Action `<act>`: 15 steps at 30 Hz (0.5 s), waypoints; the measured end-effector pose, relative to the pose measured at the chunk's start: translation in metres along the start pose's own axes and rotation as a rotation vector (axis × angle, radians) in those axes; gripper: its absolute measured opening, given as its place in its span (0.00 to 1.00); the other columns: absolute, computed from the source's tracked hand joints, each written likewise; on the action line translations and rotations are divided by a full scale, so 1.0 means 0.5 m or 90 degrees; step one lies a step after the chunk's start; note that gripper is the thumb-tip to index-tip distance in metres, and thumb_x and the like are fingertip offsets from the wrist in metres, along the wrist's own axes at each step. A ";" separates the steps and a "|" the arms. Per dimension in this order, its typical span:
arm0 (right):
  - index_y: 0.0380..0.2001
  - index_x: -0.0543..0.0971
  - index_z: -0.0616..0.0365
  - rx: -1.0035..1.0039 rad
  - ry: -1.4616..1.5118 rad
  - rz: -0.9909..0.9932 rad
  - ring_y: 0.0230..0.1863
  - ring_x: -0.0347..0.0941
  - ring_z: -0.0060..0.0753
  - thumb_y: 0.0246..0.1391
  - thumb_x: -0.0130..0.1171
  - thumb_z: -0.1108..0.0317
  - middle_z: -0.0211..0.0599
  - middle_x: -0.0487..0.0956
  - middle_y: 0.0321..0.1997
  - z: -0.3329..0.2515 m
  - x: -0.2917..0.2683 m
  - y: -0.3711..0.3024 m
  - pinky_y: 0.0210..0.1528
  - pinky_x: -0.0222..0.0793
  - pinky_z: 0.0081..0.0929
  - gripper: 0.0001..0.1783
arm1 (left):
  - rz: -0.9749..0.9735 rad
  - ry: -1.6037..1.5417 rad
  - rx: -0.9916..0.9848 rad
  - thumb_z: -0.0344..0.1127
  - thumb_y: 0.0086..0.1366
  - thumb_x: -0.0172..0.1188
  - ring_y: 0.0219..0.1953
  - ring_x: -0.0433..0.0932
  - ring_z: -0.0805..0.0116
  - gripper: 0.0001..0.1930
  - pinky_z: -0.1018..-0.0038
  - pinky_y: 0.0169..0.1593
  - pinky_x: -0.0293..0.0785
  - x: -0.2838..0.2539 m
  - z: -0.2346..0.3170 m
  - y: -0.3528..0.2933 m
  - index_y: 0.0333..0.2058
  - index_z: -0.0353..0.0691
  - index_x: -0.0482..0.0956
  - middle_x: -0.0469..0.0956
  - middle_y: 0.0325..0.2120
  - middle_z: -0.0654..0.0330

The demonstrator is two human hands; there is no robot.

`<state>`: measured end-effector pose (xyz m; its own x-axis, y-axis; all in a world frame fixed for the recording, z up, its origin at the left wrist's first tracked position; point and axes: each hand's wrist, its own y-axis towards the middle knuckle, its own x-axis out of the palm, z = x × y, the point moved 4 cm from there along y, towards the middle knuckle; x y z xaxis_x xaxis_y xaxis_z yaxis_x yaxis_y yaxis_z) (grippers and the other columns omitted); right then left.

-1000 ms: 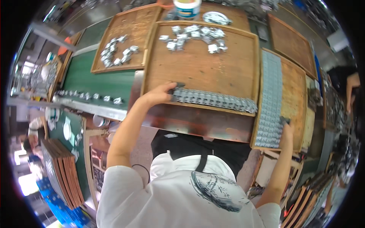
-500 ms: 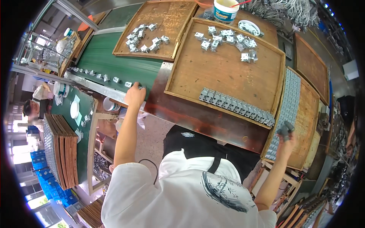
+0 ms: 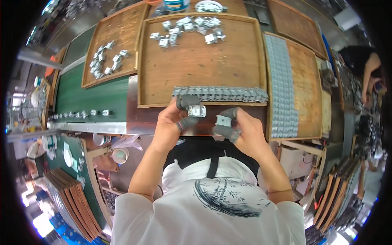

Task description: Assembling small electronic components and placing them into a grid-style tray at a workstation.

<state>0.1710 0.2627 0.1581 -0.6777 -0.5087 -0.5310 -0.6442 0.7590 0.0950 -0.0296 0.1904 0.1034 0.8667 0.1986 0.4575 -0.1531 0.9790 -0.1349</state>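
Observation:
My left hand (image 3: 168, 124), its fingertips wrapped in dark grey finger covers, pinches a small silvery boxy metal part (image 3: 197, 111) in front of me. Just to the right, my right hand (image 3: 247, 130), with similar covers, grips a small flat grey metal piece (image 3: 223, 121). The two pieces are close together but apart. Beyond them, a row of grey metal parts (image 3: 220, 94) lines the near edge of a wooden tray (image 3: 200, 69). More silvery parts (image 3: 188, 27) lie loose at its far side.
A green conveyor belt (image 3: 94, 98) at left carries small parts in a line. A second wooden tray (image 3: 118, 30) with loose parts rests across it. At right, another tray (image 3: 306, 90) holds rows of grey pieces. A white dish (image 3: 209, 6) and a bucket (image 3: 176, 5) stand at the back.
My left hand has come from the belt to the middle with a metal part. My right hand has moved in from the right-hand tray. The view has turned.

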 end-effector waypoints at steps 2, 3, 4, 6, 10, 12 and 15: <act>0.38 0.78 0.60 -0.013 -0.006 0.034 0.33 0.80 0.39 0.47 0.71 0.70 0.42 0.81 0.34 0.017 -0.008 -0.010 0.31 0.75 0.28 0.16 | -0.047 0.044 0.000 0.19 0.58 0.63 0.50 0.77 0.69 0.19 0.69 0.54 0.77 0.040 -0.001 0.009 0.50 0.36 0.78 0.71 0.49 0.65; 0.38 0.78 0.60 -0.005 -0.009 0.042 0.33 0.80 0.39 0.47 0.71 0.70 0.42 0.81 0.34 0.021 -0.016 -0.015 0.31 0.75 0.28 0.16 | -0.084 0.036 -0.023 0.19 0.59 0.63 0.51 0.76 0.68 0.19 0.68 0.53 0.79 0.059 -0.002 0.009 0.50 0.35 0.78 0.71 0.49 0.65; 0.36 0.77 0.61 -0.037 -0.059 0.064 0.32 0.79 0.40 0.45 0.71 0.70 0.41 0.80 0.33 0.018 -0.026 -0.018 0.29 0.74 0.29 0.16 | -0.119 0.029 -0.044 0.20 0.59 0.63 0.52 0.76 0.67 0.18 0.67 0.51 0.81 0.077 -0.003 0.011 0.50 0.34 0.77 0.71 0.49 0.64; 0.35 0.77 0.61 -0.067 -0.109 0.088 0.32 0.78 0.41 0.43 0.72 0.71 0.41 0.78 0.33 0.015 -0.041 -0.028 0.28 0.73 0.30 0.16 | -0.148 0.047 -0.040 0.22 0.61 0.62 0.51 0.76 0.66 0.18 0.66 0.49 0.84 0.105 -0.005 0.015 0.51 0.33 0.76 0.70 0.49 0.63; 0.34 0.78 0.62 -0.106 -0.180 0.100 0.29 0.75 0.44 0.37 0.71 0.74 0.40 0.74 0.30 0.016 -0.055 -0.042 0.26 0.70 0.35 0.17 | -0.143 0.090 -0.042 0.20 0.63 0.59 0.49 0.77 0.65 0.18 0.67 0.49 0.84 0.137 -0.014 0.019 0.52 0.33 0.75 0.69 0.50 0.63; 0.33 0.78 0.62 -0.130 -0.212 0.113 0.28 0.74 0.46 0.36 0.70 0.75 0.40 0.74 0.30 0.019 -0.057 -0.047 0.26 0.69 0.36 0.17 | -0.149 0.134 -0.021 0.20 0.64 0.58 0.49 0.77 0.65 0.18 0.68 0.48 0.84 0.154 -0.021 0.019 0.53 0.34 0.75 0.69 0.50 0.62; 0.31 0.78 0.62 -0.100 -0.213 0.149 0.29 0.74 0.47 0.34 0.70 0.76 0.41 0.74 0.30 0.031 -0.063 -0.051 0.28 0.70 0.37 0.16 | -0.127 0.045 -0.092 0.18 0.65 0.55 0.49 0.77 0.66 0.19 0.71 0.47 0.83 0.158 -0.049 0.020 0.54 0.34 0.74 0.69 0.49 0.62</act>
<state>0.2144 0.2658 0.1594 -0.6765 -0.1512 -0.7208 -0.5503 0.7543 0.3582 0.0487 0.2146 0.1167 0.9046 -0.0062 0.4263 0.0889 0.9806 -0.1745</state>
